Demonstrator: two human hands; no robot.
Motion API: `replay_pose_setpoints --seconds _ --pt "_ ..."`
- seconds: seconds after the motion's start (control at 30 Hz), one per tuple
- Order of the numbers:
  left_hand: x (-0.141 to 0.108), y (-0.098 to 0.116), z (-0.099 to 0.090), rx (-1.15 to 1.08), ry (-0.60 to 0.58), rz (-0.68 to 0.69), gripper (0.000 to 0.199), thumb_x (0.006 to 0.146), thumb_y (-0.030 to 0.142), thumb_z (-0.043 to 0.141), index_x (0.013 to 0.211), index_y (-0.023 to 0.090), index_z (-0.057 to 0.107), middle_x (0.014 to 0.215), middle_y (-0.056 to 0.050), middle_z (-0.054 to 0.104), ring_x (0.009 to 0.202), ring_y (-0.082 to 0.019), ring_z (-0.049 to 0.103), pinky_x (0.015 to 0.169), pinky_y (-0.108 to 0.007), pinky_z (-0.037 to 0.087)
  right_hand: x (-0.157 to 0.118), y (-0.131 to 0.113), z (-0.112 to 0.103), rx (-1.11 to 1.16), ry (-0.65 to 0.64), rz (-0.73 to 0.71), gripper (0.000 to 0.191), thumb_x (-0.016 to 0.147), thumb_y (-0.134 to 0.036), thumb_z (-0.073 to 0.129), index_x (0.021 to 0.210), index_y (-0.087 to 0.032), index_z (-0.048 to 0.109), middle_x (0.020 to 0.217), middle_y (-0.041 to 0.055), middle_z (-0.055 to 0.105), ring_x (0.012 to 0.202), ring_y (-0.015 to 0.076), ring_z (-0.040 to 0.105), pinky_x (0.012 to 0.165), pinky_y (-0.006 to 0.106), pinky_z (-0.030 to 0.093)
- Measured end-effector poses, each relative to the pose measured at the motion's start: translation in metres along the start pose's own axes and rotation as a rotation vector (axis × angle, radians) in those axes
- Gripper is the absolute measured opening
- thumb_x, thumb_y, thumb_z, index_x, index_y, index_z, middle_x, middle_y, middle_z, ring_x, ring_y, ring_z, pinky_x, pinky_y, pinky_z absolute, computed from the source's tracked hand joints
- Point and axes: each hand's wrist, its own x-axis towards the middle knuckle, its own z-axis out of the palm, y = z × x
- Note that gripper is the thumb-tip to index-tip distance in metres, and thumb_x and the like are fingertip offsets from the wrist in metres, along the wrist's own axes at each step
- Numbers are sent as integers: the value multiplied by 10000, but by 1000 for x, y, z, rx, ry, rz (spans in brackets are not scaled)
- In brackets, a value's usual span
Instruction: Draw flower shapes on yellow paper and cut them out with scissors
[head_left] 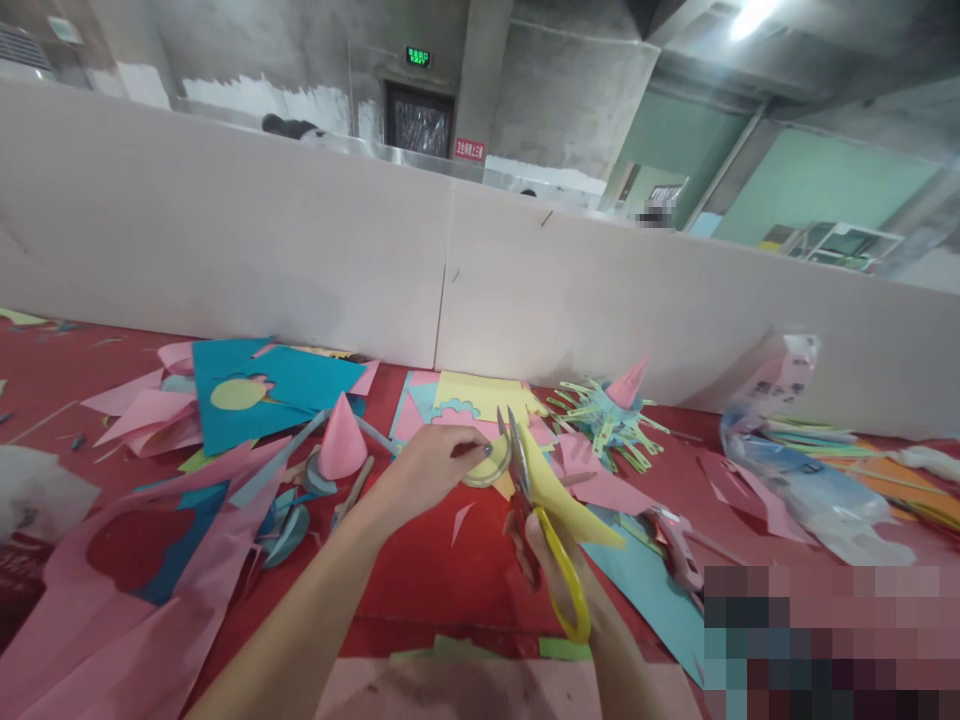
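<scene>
My left hand (439, 460) pinches a yellow paper piece with a rounded, pale-rimmed edge (489, 472) between thumb and fingers. In my right hand (536, 550) is a pair of scissors (561, 575) with yellow handles, its blades parted and pointing away beside the round edge. A strip of yellow paper (566, 490) trails to the right behind the blades. Just beyond my hands lie a yellow sheet (480, 393) and a light-blue scalloped paper shape (455, 411). My right fingers are partly hidden by the handles.
Pink paper cone (343, 440) and blue sheet (225, 425) are at left. A fringed paper piece with a pink cone tip (624, 388), a glue gun (677, 550) and a plastic bag (810, 490) lie at right. A white partition (337, 260) borders the red table (420, 570).
</scene>
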Motion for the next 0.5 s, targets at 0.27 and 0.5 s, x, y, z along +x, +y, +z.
replay_pose_setpoints --seconds 0.27,0.5 --pt "1 -4 0 -2 -31 7 259 799 237 376 775 203 631 775 3 639 702 -137 546 630 -234 383 0 8 -7 -114 -85 -109 414 775 -600 411 843 -194 452 494 -76 367 339 49 281 317 185 280" --pt "0 -3 1 1 -38 22 266 795 229 375 768 204 638 770 5 645 696 -135 552 619 -227 377 -4 -1 -6 -128 -79 -99 417 753 -618 418 800 -204 414 520 -71 371 341 49 254 304 194 251"
